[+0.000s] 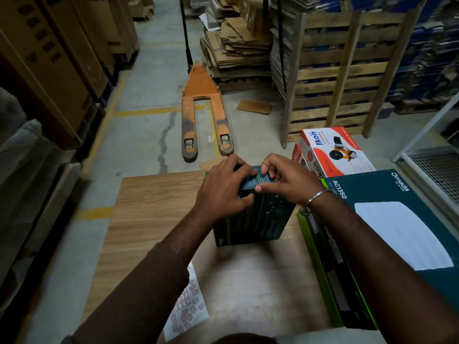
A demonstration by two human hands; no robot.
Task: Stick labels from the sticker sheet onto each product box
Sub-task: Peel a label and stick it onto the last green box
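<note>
Product box in hand: dark teal box point(250, 217) standing upright on the desk point(159, 194), near its far edge, top face under both hands.
Label: a small pale strip point(263, 178) on the box top, between the fingertips; whether it is fully stuck down cannot be told.
Left grip: left hand point(223, 187) with fingers curled over the box's top left corner, steadying it.
Right grip: right hand point(285, 180) with thumb and curled fingers closed at the strip; looks like pinching or pressing, exact contact hidden.
Sticker sheet: white sheet point(186, 306) flat on the desk's near edge, partly under the left sleeve, well apart from the box; several slots look already peeled.
Other boxes: large teal Omada box point(397, 219) just beside on the right, over a green-edged box point(330, 274); white and orange Ikon box point(335, 150) beyond.
Surroundings: orange pallet jack point(203, 112) on the floor ahead.
Risk, crease: uneven pressing by the right grip would likely trap a wrinkle or set the label askew.
Risk, topple: the box stands tall near the far edge; a forward push may tip it off.
Risk, sheet: the sleeve could drag the sheet off the near edge.
</note>
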